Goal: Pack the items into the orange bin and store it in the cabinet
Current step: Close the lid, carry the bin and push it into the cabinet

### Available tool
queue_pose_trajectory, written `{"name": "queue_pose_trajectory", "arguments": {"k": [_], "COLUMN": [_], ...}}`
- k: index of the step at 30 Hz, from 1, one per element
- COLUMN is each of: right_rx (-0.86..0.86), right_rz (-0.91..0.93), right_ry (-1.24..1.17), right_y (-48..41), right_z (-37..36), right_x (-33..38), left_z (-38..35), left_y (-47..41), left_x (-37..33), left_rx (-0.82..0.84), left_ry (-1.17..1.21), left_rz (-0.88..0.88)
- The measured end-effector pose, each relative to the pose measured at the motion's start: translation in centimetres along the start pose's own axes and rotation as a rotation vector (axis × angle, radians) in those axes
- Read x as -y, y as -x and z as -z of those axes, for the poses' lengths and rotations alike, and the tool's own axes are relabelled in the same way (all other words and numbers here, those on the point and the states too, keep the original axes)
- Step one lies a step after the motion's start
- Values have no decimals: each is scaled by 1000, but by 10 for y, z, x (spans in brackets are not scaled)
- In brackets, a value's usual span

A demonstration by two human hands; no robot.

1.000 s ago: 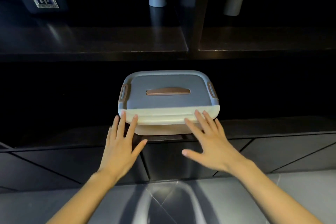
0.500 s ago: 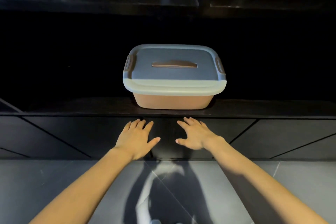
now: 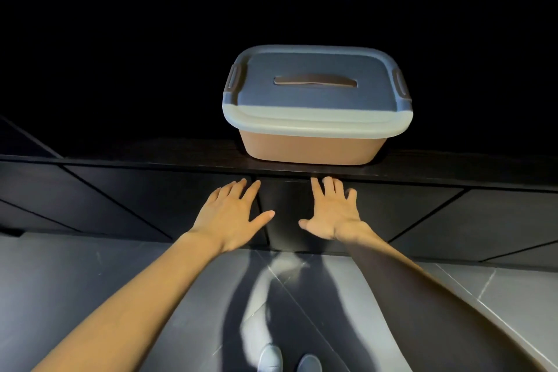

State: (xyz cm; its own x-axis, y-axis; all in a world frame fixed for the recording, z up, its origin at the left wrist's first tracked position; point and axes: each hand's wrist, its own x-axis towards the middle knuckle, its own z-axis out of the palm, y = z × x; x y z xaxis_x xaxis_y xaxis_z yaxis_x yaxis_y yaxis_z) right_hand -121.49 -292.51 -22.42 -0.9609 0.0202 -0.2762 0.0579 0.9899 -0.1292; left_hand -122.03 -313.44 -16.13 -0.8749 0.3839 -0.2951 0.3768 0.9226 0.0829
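The orange bin [image 3: 311, 146] stands on the dark cabinet shelf [image 3: 151, 160], its pale blue-grey lid [image 3: 314, 93] shut, with a brown handle on top and a clip at each side. Its contents are hidden. Just below the shelf's front edge, my left hand [image 3: 232, 214] and my right hand [image 3: 333, 214] are spread flat with straight fingers in front of the dark cabinet front. Neither hand touches the bin. Both hands hold nothing.
The cabinet recess behind the bin is black and shows no detail. Dark angled panels [image 3: 422, 214] run along the cabinet front to both sides. Grey floor tiles [image 3: 90, 281] lie below, with the tips of my shoes [image 3: 287, 361] at the bottom edge.
Both hands left the bin's front rim and dropped below the shelf edge. The view tilted downward, so the upper shelves went out of sight. The bin stays on the shelf.
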Motion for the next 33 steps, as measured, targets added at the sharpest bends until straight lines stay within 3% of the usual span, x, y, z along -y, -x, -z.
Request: {"name": "queue_pose_trajectory", "arguments": {"k": [10, 16, 23, 33], "right_rx": [-36, -9, 165, 108], "right_rz": [-79, -123, -329, -544], "right_ry": [-263, -239, -217, -304], "right_y": [9, 57, 132, 183], "right_z": [-8, -6, -12, -23], "right_x": [-1, -4, -24, -88], "left_z": [3, 6, 14, 33], "left_y": [21, 35, 44, 37], "left_x": [2, -2, -28, -63], "left_rx": [-4, -16, 12, -3], "left_ry": [-56, -62, -32, -82], "left_rz": [21, -11, -139, -231]}}
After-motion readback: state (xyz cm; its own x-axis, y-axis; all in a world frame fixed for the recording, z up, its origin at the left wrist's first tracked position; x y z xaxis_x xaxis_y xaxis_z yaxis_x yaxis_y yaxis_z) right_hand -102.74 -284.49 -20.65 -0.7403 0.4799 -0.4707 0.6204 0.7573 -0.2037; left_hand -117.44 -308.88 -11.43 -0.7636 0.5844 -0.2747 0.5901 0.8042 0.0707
